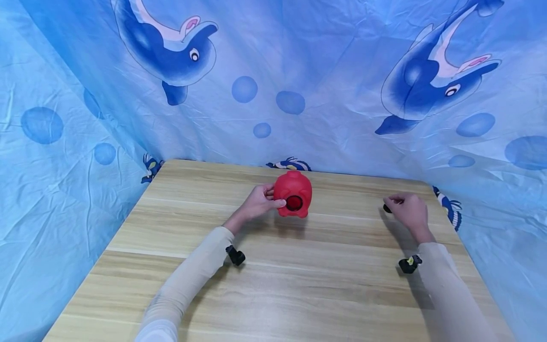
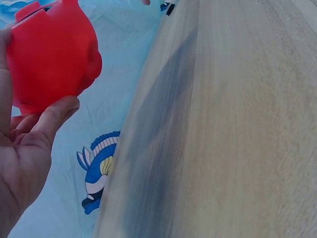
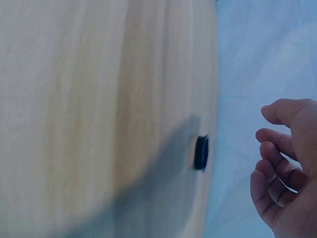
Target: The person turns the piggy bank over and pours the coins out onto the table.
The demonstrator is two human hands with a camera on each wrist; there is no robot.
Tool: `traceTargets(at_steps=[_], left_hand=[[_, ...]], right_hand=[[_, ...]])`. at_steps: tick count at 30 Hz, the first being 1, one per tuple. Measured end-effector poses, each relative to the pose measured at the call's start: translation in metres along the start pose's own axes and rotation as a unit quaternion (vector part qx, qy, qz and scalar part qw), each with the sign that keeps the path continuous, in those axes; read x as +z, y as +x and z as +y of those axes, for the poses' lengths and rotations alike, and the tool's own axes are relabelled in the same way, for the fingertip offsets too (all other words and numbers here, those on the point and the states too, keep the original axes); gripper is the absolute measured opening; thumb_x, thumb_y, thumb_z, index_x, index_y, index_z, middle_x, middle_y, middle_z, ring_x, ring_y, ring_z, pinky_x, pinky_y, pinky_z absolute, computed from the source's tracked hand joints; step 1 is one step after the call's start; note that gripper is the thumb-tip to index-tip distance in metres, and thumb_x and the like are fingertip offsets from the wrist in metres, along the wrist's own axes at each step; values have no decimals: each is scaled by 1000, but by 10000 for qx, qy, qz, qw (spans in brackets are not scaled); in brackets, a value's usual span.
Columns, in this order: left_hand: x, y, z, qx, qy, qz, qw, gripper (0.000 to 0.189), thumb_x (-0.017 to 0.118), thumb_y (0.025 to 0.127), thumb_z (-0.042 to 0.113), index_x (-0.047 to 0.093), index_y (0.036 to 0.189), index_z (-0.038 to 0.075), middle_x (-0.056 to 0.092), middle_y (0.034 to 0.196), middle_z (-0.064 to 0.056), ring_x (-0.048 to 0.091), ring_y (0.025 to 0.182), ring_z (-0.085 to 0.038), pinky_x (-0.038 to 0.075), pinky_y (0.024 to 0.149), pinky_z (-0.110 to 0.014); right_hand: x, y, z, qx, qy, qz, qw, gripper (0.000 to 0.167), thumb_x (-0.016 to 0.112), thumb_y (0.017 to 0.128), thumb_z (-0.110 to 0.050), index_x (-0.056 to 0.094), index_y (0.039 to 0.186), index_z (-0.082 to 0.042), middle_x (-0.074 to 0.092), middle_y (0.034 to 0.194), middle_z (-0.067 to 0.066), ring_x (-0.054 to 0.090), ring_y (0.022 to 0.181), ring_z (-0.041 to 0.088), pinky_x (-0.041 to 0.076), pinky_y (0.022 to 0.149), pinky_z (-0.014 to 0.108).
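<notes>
My left hand (image 1: pixel 258 202) grips a red piggy bank (image 1: pixel 292 183) by its side, thumb near the round dark opening that faces me. In the left wrist view, the piggy bank (image 2: pixel 52 54) is held up off the table, fingers beneath it. On the table at the right lies a small black round cap (image 3: pixel 201 152). Close by it is my right hand (image 1: pixel 411 213), fingers loosely bent and thumb apart from them. Nothing sits between those fingers in the right wrist view.
A wood-grain table (image 1: pixel 307 280) spreads under both arms. Blue fabric printed with dolphins (image 1: pixel 183 52) hangs along its back and sides. Each sleeve carries a small black wrist camera (image 1: pixel 236 256).
</notes>
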State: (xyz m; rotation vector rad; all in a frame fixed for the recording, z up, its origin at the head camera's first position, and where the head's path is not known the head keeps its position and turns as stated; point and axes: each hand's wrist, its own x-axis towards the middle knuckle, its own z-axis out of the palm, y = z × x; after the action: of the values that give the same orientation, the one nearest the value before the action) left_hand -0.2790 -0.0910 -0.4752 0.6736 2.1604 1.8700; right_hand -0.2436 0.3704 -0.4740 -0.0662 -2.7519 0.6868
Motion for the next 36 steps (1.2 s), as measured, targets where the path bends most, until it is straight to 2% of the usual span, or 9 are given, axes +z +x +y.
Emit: traceTargets(at_steps=[5, 14, 21, 26, 31, 36], left_hand=[[1, -1, 2, -51, 50, -14, 10000, 61, 78, 87, 20, 57, 140, -3, 70, 125, -18, 70, 108, -26, 60, 92, -35], [1, -1, 1, -101, 352, -4, 9993, 79, 86, 82, 14, 47, 149, -2, 65, 134, -16, 65, 120, -29, 57, 98, -37], [2, -4, 0, 444, 266, -187, 9985, 83, 89, 76, 6, 49, 148, -1, 62, 139, -16, 66, 120, -31, 57, 97, -37], [1, -5, -1, 731, 146, -173, 9971, 89, 90, 74, 3, 46, 151, 1, 60, 143, -16, 65, 122, -31, 56, 98, -39], [1, -6, 0, 919, 133, -177, 9955, 96, 91, 73, 1, 40, 155, 1, 57, 146, -17, 62, 127, -31, 55, 100, -38], [0, -7, 2, 979, 181, -204, 9948, 97, 90, 75, 1, 37, 156, 1, 53, 150, -17, 58, 132, -32, 53, 102, -37]], right_hand=[[-2, -1, -12, -296, 71, 196, 9993, 35, 68, 97, -32, 79, 102, 0, 72, 92, 20, 65, 79, 31, 47, 67, 40], [-1, -1, -32, -521, 202, 421, 9976, 33, 70, 96, -31, 79, 101, 0, 72, 89, 19, 65, 76, 30, 47, 63, 34], [-3, 0, -48, -604, 534, 413, 9959, 35, 70, 96, -34, 78, 106, -1, 74, 93, 17, 68, 82, 31, 49, 68, 33], [-6, -1, -63, -771, 781, 405, 9931, 37, 70, 95, -36, 77, 111, -2, 75, 96, 16, 69, 88, 33, 49, 72, 36], [-11, -3, -82, -853, 1130, 185, 9898, 39, 70, 96, -39, 77, 114, -5, 76, 100, 13, 69, 89, 28, 50, 69, 22], [-14, -6, -100, -859, 1487, -154, 9850, 41, 68, 98, -43, 76, 119, -9, 76, 107, 10, 68, 92, 17, 50, 72, 11]])
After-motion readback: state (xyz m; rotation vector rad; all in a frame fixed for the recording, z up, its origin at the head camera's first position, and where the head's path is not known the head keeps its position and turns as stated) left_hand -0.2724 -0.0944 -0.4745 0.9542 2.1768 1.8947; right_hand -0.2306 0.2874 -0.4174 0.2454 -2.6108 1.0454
